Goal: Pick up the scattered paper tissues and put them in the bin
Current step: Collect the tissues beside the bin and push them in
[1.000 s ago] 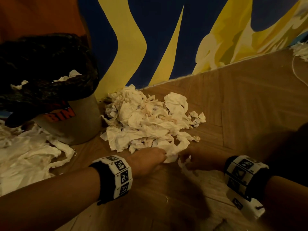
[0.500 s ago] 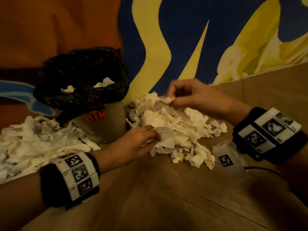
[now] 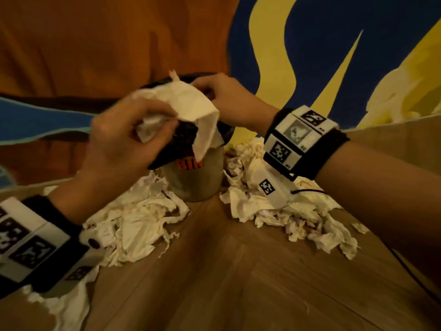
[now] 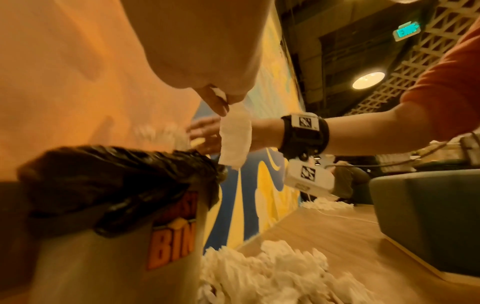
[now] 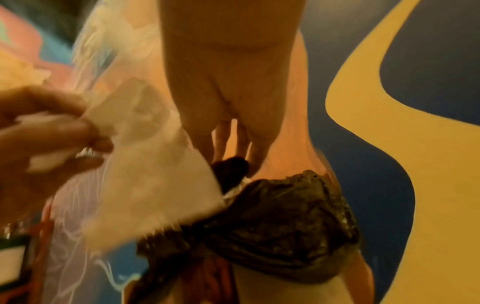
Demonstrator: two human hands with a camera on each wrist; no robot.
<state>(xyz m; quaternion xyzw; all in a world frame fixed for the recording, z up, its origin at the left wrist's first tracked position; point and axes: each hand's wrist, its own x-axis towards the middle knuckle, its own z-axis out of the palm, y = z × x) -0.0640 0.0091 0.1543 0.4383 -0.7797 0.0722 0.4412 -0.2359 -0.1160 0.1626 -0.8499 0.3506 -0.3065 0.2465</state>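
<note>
While orange letters reading "BIN" mark the bin, the left hand pinches a white tissue above its black-lined rim, fingers curled. Over the far rim, the right hand has its fingers bent downward; whether it holds anything cannot be told. Loose tissues flank the bin on the floor.

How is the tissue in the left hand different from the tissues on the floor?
The held tissue hangs in the air above the bin, gripped by the left hand; the floor tissues lie in heaps beside the bin. The held one is a single piece; those are many. All are white and crumpled.
</note>
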